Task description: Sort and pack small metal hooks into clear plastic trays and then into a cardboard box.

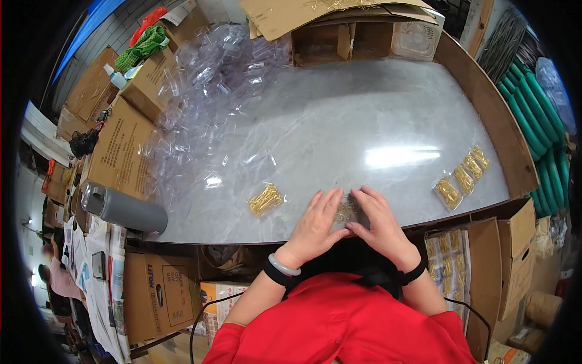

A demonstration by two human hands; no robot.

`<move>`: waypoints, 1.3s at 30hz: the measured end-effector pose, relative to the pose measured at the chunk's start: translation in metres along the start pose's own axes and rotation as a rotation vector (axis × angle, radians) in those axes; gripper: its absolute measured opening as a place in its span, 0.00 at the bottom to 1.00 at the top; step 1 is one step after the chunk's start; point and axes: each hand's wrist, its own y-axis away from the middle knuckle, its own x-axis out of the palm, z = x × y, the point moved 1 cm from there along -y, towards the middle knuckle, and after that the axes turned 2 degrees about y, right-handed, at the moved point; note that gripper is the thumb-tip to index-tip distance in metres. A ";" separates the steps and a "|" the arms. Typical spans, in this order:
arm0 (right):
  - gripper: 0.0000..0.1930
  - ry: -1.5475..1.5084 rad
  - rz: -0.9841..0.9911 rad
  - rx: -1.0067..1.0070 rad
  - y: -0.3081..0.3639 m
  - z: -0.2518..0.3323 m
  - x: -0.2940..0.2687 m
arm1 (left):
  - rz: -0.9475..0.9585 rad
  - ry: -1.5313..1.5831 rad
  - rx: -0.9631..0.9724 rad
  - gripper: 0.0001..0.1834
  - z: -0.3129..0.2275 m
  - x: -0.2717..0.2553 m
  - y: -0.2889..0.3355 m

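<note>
At lower centre, beware scattering thin brownish metal pieces (pixel 345 211) by uneven pressing with left hand (pixel 313 225), right hand (pixel 382 228), cannot tell if clamped.

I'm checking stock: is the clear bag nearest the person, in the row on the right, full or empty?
Filled, not empty: gold-coloured pieces show through the clear bag. Whether it is sealed, I cannot tell.

Hands (pixel 316 225): 2. Clear packet (pixel 345 212) between them: 1. Gold-filled packets (pixel 265 200): 1 left, at least 3 right. Bottle (pixel 127 210): 1. Fan (pixel 414 41): 1.
</note>
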 end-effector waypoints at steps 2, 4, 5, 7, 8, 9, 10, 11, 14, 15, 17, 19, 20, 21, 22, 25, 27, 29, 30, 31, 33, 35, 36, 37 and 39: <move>0.35 0.028 0.024 -0.050 -0.010 0.005 -0.003 | 0.014 0.102 0.001 0.45 0.003 -0.006 -0.001; 0.34 0.056 0.050 -0.103 -0.020 0.006 -0.004 | 0.050 0.254 -0.008 0.47 0.006 -0.009 -0.001; 0.31 0.050 0.066 -0.159 -0.026 0.004 -0.001 | 0.047 0.251 -0.011 0.47 0.007 -0.011 -0.002; 0.28 0.041 0.084 -0.221 -0.029 0.004 0.003 | 0.061 0.266 -0.046 0.48 0.007 -0.015 -0.003; 0.25 0.041 0.117 -0.242 -0.029 0.003 0.005 | 0.055 0.261 -0.051 0.48 0.007 -0.016 -0.001; 0.22 0.041 0.149 -0.263 -0.028 0.002 0.007 | 0.030 0.233 -0.071 0.46 0.007 -0.016 0.000; 0.22 0.037 0.151 -0.270 -0.026 0.000 0.008 | 0.004 0.206 -0.092 0.45 0.006 -0.017 0.002; 0.21 0.005 0.132 -0.271 -0.023 -0.003 0.010 | 0.000 0.201 -0.099 0.45 0.005 -0.015 0.006; 0.20 -0.027 0.099 -0.236 -0.019 0.002 0.012 | -0.164 -0.091 -0.139 0.41 -0.006 -0.018 0.020; 0.21 -0.020 0.079 -0.195 -0.019 0.006 0.010 | -0.165 -0.167 -0.242 0.38 -0.016 -0.024 0.023; 0.21 0.023 0.071 -0.197 -0.018 0.015 0.009 | -0.169 -0.249 -0.353 0.35 -0.020 -0.029 0.028; 0.22 0.067 0.063 -0.200 -0.018 0.021 0.013 | -0.123 -0.180 -0.362 0.28 -0.018 -0.029 0.031; 0.22 0.140 0.055 -0.224 -0.017 0.024 0.017 | -0.125 -0.183 -0.370 0.28 -0.018 -0.029 0.031; 0.22 0.213 0.046 -0.246 -0.017 0.027 0.019 | -0.130 -0.132 -0.349 0.24 -0.016 -0.028 0.028; 0.22 0.211 0.050 -0.246 -0.018 0.026 0.023 | -0.135 -0.079 -0.326 0.21 -0.015 -0.027 0.024; 0.22 0.200 0.016 -0.270 -0.017 0.020 0.033 | -0.123 -0.003 -0.299 0.18 -0.007 -0.022 0.013; 0.21 0.127 0.017 -0.210 -0.019 0.016 0.035 | -0.127 0.087 -0.292 0.18 -0.001 -0.020 0.009; 0.21 0.083 0.009 -0.209 -0.018 0.013 0.031 | -0.125 0.175 -0.280 0.18 -0.001 -0.019 0.008; 0.21 0.035 0.000 -0.211 -0.017 0.011 0.029 | -0.154 0.202 -0.279 0.20 -0.003 -0.022 0.010; 0.21 0.037 -0.007 -0.205 -0.017 0.010 0.026 | -0.184 0.228 -0.280 0.21 -0.004 -0.025 0.012; 0.20 -0.084 -0.002 -0.165 -0.017 0.012 0.022 | -0.154 0.158 -0.258 0.23 -0.005 -0.034 0.021; 0.19 -0.064 0.031 -0.191 -0.020 0.007 0.022 | -0.126 0.085 -0.238 0.25 -0.008 -0.040 0.023; 0.19 -0.044 0.064 -0.219 -0.021 0.004 0.023 | -0.084 0.021 -0.245 0.26 -0.009 -0.042 0.023; 0.19 -0.045 0.064 -0.219 -0.022 0.000 0.023 | -0.041 -0.042 -0.251 0.28 -0.010 -0.043 0.022; 0.17 -0.065 0.115 -0.232 -0.024 -0.003 0.022 | -0.033 -0.103 -0.182 0.29 -0.004 -0.038 0.019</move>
